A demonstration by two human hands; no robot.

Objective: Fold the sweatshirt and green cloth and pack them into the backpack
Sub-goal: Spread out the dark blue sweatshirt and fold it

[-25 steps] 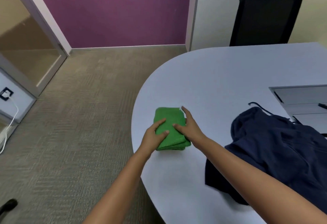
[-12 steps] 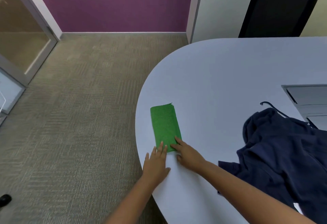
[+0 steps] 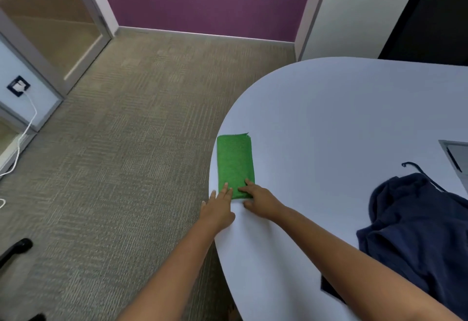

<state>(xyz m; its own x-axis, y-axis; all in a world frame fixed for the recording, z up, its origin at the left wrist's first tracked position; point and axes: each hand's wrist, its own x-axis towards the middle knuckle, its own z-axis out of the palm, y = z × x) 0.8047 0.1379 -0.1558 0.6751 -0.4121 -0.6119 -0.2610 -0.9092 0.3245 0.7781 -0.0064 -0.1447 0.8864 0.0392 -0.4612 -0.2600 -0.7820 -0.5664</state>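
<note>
The green cloth [image 3: 235, 163] lies folded into a narrow flat rectangle near the left rim of the pale table [image 3: 329, 118]. My left hand [image 3: 219, 208] rests flat at its near end, fingers spread, fingertips on the cloth. My right hand [image 3: 260, 199] lies beside it, fingers touching the cloth's near right corner. Neither hand grips anything. The navy sweatshirt [image 3: 417, 224] sits crumpled at the right, its drawstring [image 3: 415, 168] trailing on the table. No backpack is in view.
A black chair [image 3: 435, 14] stands behind the table at top right. A grey panel [image 3: 455, 153] is set in the table at the right edge. Carpet lies to the left, with a wall socket and white cable [image 3: 25, 123]. A dark chair foot [image 3: 15, 249] shows at bottom left.
A second ago both hands were pressing on a shorter, thicker green bundle. The cloth now lies long and flat, and both hands have slid back to its near end.
</note>
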